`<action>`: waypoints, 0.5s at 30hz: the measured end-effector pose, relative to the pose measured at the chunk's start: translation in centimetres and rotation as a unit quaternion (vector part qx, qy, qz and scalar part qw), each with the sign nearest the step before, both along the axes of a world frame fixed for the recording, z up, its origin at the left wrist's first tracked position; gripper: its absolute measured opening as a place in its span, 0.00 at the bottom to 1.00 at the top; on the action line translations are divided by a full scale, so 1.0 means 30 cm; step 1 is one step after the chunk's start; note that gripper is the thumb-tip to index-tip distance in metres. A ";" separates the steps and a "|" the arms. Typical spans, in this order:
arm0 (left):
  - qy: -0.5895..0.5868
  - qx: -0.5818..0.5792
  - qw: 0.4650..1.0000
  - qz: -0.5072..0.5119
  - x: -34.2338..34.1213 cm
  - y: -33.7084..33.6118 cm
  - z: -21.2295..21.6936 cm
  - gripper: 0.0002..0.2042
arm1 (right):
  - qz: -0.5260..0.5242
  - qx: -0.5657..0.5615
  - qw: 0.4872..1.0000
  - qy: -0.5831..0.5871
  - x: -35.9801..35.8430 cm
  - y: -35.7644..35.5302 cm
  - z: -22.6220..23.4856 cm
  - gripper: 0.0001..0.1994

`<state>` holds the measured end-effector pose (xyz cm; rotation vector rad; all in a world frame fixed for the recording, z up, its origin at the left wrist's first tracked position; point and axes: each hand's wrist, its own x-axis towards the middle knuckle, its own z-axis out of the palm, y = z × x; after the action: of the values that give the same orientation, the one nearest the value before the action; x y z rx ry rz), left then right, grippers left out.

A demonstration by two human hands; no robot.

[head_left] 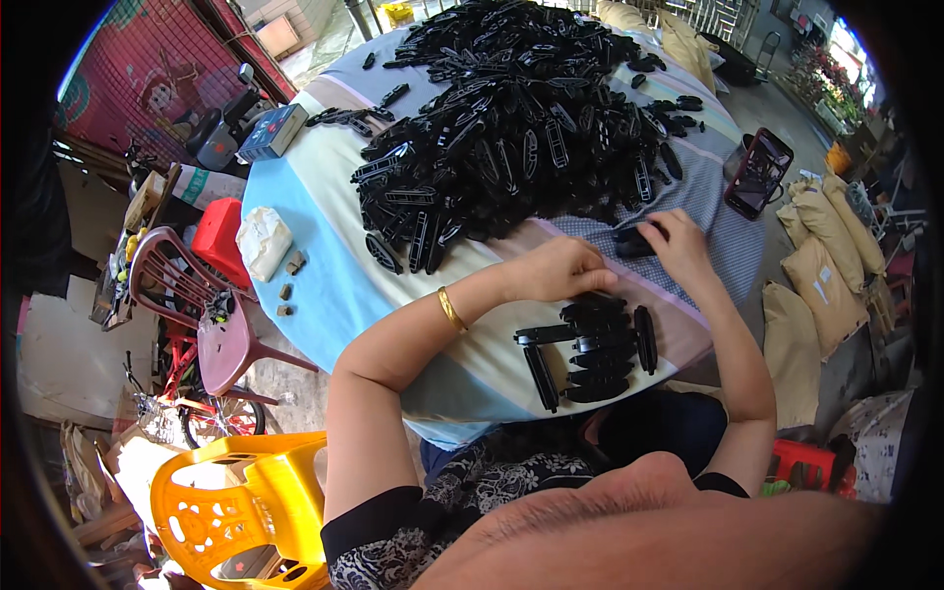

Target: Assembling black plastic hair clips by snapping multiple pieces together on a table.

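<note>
Round table (324, 285) under its striped pastel cloth, and on it that big heap of flat black plastic slotted pieces (521, 128), dark phone (757, 172) off to the side. Near me, the small sorted row of black pieces (590, 349). My left hand (560, 270) rests curled on that row; fingertips hidden, so the grip I can't tell. My right hand (678, 246) pinches one black piece (634, 241). I'd judge it light, stiff, slick — take it by the edges.
</note>
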<state>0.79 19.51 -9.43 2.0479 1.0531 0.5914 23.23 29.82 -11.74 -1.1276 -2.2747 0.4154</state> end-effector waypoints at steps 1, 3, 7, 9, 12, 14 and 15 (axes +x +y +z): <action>0.010 0.078 0.996 0.029 0.001 0.010 -0.018 0.13 | 0.020 0.003 1.000 0.006 -0.048 -0.021 -0.002 0.14; 0.025 0.160 0.983 0.086 -0.008 -0.003 -0.022 0.12 | 0.069 -0.003 0.997 0.041 -0.136 -0.054 0.014 0.12; 0.049 0.268 0.950 0.155 -0.025 -0.013 -0.048 0.14 | 0.064 0.097 0.991 0.072 -0.156 0.084 0.074 0.08; 0.050 0.251 0.956 0.146 -0.015 -0.009 -0.058 0.14 | -0.059 0.156 0.985 -0.047 -0.087 0.224 0.041 0.10; 0.073 0.243 0.951 0.178 0.020 -0.018 -0.050 0.15 | -0.114 0.111 0.975 -0.153 -0.048 0.288 -0.002 0.11; 0.159 0.293 0.921 0.201 0.041 -0.037 -0.039 0.15 | -0.126 0.070 0.971 -0.191 -0.051 0.305 -0.017 0.11; 0.165 0.297 0.917 0.207 0.047 -0.047 -0.044 0.14 | -0.124 0.069 0.971 -0.191 -0.062 0.303 -0.020 0.11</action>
<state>2.20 18.10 -10.76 2.5205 1.6955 0.8828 21.36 38.91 -12.34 -1.4987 -2.3920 -0.0670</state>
